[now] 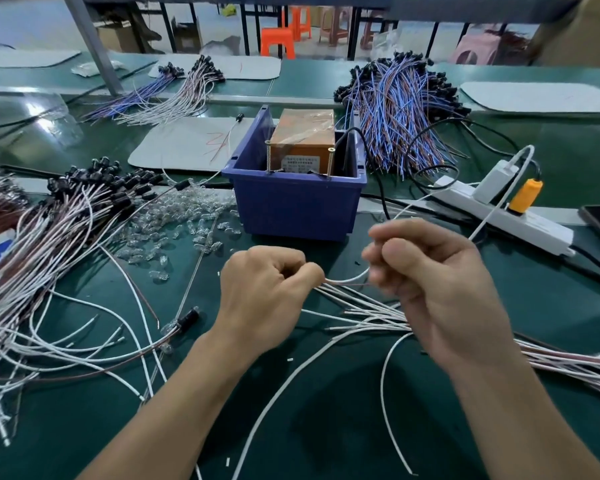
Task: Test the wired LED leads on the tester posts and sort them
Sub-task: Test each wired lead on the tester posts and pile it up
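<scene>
Pulling one thin lead out of the bunch

My left hand (pixel 267 296) pinches the end of a white LED lead (pixel 350 280), and my right hand (pixel 437 292) curls tight on it just beside. The bunch of leads (pixel 371 318) lies under my right fingers. The lead looks light and bendy, so I should hold it near the tip. The tester posts (pixel 267 157) stand past my fingertips.

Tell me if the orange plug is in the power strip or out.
In. The orange plug stands seated in the white power strip.
</scene>
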The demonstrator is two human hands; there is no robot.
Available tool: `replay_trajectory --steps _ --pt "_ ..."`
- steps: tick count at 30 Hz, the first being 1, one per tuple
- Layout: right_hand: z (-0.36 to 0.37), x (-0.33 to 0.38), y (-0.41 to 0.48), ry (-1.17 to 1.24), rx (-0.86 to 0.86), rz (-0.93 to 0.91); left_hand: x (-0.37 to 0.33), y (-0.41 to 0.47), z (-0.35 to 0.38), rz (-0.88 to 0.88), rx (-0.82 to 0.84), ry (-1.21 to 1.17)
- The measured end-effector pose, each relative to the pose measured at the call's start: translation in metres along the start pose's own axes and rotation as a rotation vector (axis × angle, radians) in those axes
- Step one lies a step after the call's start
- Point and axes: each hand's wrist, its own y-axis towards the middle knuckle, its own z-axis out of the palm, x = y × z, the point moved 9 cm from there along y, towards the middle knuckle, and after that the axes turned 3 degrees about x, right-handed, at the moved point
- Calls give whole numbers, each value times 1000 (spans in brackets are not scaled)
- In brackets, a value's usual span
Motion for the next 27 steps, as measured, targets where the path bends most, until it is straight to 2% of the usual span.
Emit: replay_trajectory --steps 2,3,4,8,13,17,18,22,27 --pt "5 8 0 -473 -124 -137 -4 -1 2 18 34 -63" --pt "14 7 0 -702 -108 -146 -5 -1 3 24 51 -115" --pt "23 3 -1 -832 -63 -138 -4 -1 3 28 66 -167" --pt "39 -20 -1 -777 116 -16 -2 1 6 31 136 -382" --pt "39 -17 -2 -819 51 -86 0 0 13 -1 143 -410" --pt "42 -22 -2 -755 67 -85 1 -5 8 -8 8 -107" --pt "43 -25 -2 -713 71 -66 -1 -5 6 -12 -24 -100" --pt "42 -31 3 -662 35 -41 4 0 10 -81 -56 -314" --pt "48 -28 4 -766 18 -94 17 -3 10 -218 -100 -346"
